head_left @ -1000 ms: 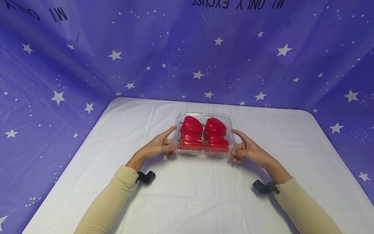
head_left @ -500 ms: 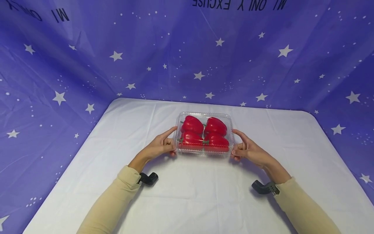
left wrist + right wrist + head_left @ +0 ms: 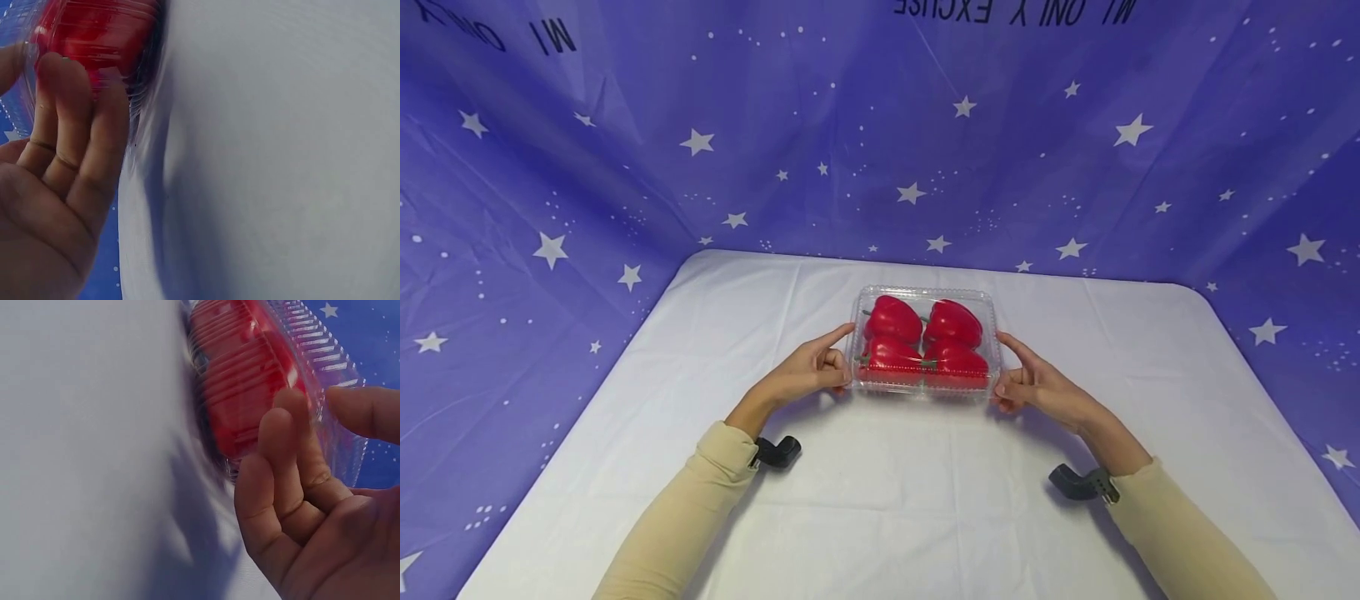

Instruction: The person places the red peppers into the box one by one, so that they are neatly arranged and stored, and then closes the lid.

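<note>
A clear plastic clamshell container (image 3: 925, 292) with several red bell peppers (image 3: 953, 323) inside is near the middle of the table in the head view, its lid down. My left hand (image 3: 808, 367) holds its left end, index finger stretched along the side and thumb at the near corner. The right end is gripped the same way by my right hand (image 3: 1037, 379). In the left wrist view, curled fingers (image 3: 75, 125) lie against the ribbed side, below the rim. The right wrist view has the thumb (image 3: 365, 411) at the rim and the other fingers under it.
A white cloth (image 3: 880, 517) covers the table. Blue star-printed fabric (image 3: 850, 125) hangs behind it and along both sides. Dark wrist mounts (image 3: 778, 452) stick out from both sleeve cuffs, low over the cloth.
Both hands keep their hold on the container, which stays in nearly the same place. The left forearm sways slightly; otherwise little differs.
</note>
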Motion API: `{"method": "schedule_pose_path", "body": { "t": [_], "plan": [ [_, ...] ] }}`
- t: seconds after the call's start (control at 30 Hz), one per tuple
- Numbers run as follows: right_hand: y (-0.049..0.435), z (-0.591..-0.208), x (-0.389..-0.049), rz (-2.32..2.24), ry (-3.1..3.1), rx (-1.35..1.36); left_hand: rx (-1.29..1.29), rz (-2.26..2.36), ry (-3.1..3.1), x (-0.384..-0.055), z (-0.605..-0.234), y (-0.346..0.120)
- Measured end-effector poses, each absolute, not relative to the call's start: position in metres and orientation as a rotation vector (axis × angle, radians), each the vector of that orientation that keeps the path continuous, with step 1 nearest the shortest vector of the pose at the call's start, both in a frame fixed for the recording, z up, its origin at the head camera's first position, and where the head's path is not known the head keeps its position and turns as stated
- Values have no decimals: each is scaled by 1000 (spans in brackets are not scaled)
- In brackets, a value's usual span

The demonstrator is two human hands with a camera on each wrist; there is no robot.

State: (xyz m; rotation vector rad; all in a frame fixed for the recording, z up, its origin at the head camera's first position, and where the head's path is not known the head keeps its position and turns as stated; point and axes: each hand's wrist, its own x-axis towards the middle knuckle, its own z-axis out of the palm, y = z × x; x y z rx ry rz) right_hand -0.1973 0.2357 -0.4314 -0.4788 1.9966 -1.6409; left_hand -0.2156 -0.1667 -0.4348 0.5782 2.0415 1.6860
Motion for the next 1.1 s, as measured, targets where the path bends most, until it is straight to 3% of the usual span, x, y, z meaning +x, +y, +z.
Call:
{"method": "schedule_pose_path", "body": {
  "t": [0.87, 1.1],
  "plan": [
    [283, -423, -164, -1341, 2379, -585, 518, 1575, 2318, -220, -434, -170],
    [277, -423, -166, -982, 2801, -685, 402, 1543, 2511, -218, -434, -174]
  ]
}}
